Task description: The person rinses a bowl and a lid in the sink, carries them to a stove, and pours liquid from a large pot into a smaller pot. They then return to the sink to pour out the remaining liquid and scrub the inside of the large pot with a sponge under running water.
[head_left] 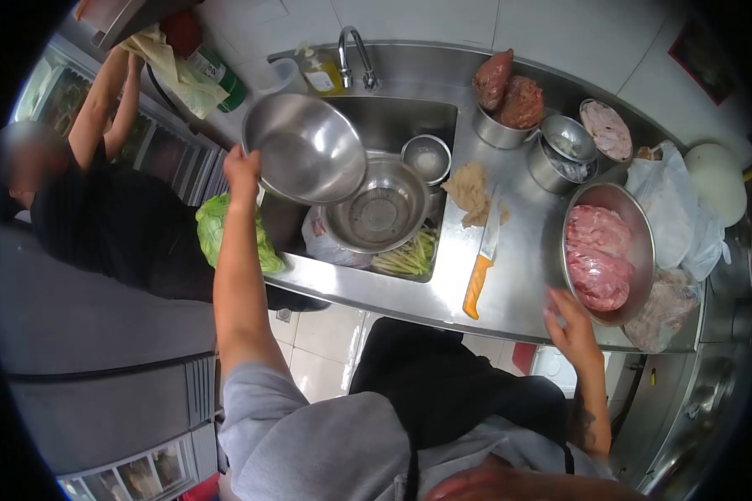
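Observation:
My left hand (pixel 243 174) grips the rim of a big stainless steel bowl (pixel 297 146), tilted over the left part of the sink. Below it, in the sink, sit a metal colander (pixel 378 209) and a small metal bowl (pixel 427 159). My right hand (pixel 570 324) is open, fingers apart and holding nothing, by the near edge of the counter. Just beyond it stands a metal basin (pixel 635 313) with raw pink meat (pixel 600 259) inside. A knife with an orange handle (pixel 477 286) lies on the counter between my hands, beside a crumpled brown cloth or paper (pixel 470 192).
Green stalks (pixel 408 257) lie in the sink (pixel 443 117) under the faucet (pixel 355 58). A leafy cabbage (pixel 226 230) is at its left edge. Metal pots (pixel 503 132) with meat and plastic bags (pixel 668 196) crowd the right. Another person (pixel 113 217) reaches up at left.

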Demonstrator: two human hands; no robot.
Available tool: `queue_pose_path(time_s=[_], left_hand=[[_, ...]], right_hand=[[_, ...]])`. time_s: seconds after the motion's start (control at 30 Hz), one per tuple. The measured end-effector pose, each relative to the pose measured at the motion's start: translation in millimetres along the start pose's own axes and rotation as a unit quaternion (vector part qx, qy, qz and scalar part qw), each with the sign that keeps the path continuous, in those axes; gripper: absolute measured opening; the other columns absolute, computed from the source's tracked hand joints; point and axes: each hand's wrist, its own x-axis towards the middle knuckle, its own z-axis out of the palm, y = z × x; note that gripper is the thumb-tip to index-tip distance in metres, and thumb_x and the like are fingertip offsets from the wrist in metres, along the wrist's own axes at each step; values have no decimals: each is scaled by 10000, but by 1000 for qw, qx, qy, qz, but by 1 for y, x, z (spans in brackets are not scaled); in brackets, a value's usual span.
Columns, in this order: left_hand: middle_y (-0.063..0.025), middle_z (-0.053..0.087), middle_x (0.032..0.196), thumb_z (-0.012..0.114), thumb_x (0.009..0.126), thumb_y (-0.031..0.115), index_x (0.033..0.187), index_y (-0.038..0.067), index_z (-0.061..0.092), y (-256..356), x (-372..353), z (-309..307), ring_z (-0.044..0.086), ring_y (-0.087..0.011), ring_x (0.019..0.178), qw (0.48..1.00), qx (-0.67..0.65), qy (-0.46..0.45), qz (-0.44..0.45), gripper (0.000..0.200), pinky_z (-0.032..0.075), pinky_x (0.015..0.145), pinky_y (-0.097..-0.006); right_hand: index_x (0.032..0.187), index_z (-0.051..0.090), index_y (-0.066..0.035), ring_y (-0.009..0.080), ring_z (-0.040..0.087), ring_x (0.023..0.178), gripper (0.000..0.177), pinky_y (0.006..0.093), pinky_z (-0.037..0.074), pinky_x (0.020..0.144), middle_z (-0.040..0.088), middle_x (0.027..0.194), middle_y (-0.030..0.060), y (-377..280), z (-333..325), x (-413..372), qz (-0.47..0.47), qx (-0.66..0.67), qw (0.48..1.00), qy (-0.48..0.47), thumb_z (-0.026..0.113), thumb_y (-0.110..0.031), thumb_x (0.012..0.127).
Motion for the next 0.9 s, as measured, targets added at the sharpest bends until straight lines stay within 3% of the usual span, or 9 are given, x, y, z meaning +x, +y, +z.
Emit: queue_pose_path(time_s=[0.07, 0.1, 0.13, 0.23, 0.37, 0.63, 0.7, 0.8, 0.9], left_hand=[[-24, 499, 586, 598, 722, 105, 683, 26, 516, 1, 3, -2, 451, -135, 512, 986, -129, 9, -102, 121, 379, 483, -312], [-15, 494, 588, 595, 720, 97, 680, 30, 511, -21, -79, 25, 445, -124, 510, 951, -215, -28, -220, 115, 372, 474, -304], [-6, 489, 590, 592, 718, 89, 676, 33, 507, -31, -68, 29, 440, -112, 508, 924, -286, -18, -255, 110, 366, 466, -297], [-4, 516, 618, 584, 717, 49, 690, 47, 517, 5, -83, 17, 457, -100, 522, 902, -262, -58, -337, 72, 379, 472, -279], [-16, 541, 628, 572, 721, -5, 706, 51, 513, -48, -109, 74, 488, -101, 514, 858, -418, -44, -295, 83, 393, 438, -268], [-7, 546, 678, 530, 730, -60, 705, 52, 491, -46, -134, 80, 472, -66, 574, 787, -456, -68, -411, 121, 389, 531, -211], [-9, 548, 701, 525, 735, -57, 738, 50, 494, -57, -136, 85, 477, -68, 582, 770, -474, -66, -421, 112, 384, 524, -212], [-14, 543, 728, 524, 748, -42, 800, 49, 498, -65, -130, 79, 489, -78, 576, 754, -494, -75, -426, 107, 389, 497, -220], [-15, 540, 711, 525, 751, -40, 788, 51, 491, -73, -120, 87, 499, -84, 557, 763, -489, -72, -416, 104, 402, 465, -234]], right_hand=[[1225, 494, 23, 265, 585, 1013, 417, 337, 452, 857, 567, 1130, 191, -28, 16, 53, -92, -20, 995, 18, 597, -67, 831], [1226, 491, 28, 269, 582, 1008, 418, 336, 451, 856, 566, 1127, 191, -58, -14, 29, -65, -74, 995, -19, 596, -68, 833], [1226, 487, 34, 272, 580, 1003, 418, 335, 450, 855, 565, 1123, 192, -62, 1, 63, -103, -80, 991, -3, 594, -69, 835], [1240, 469, 45, 296, 571, 960, 432, 340, 448, 850, 556, 1117, 193, -68, 41, 149, -243, -127, 959, 70, 590, -82, 846], [1296, 415, 51, 330, 555, 1028, 512, 356, 437, 882, 522, 1182, 206, -50, 112, 293, -181, -4, 981, 73, 582, -142, 852], [1287, 336, 135, 426, 346, 1246, 720, 411, 343, 1028, 404, 1267, 315, -36, 257, 550, -131, -145, 958, 210, 626, -282, 776], [1249, 406, 116, 429, 314, 1260, 672, 430, 330, 1037, 397, 1269, 312, -56, 271, 581, -156, -120, 967, 163, 634, -294, 768], [1297, 381, 104, 431, 372, 1226, 677, 396, 341, 1028, 337, 1329, 325, -68, 300, 605, -166, -261, 945, 111, 624, -278, 793], [1188, 513, 77, 397, 465, 1156, 553, 408, 402, 976, 446, 1235, 299, -70, 304, 609, -235, -416, 878, 11, 630, -283, 786]])
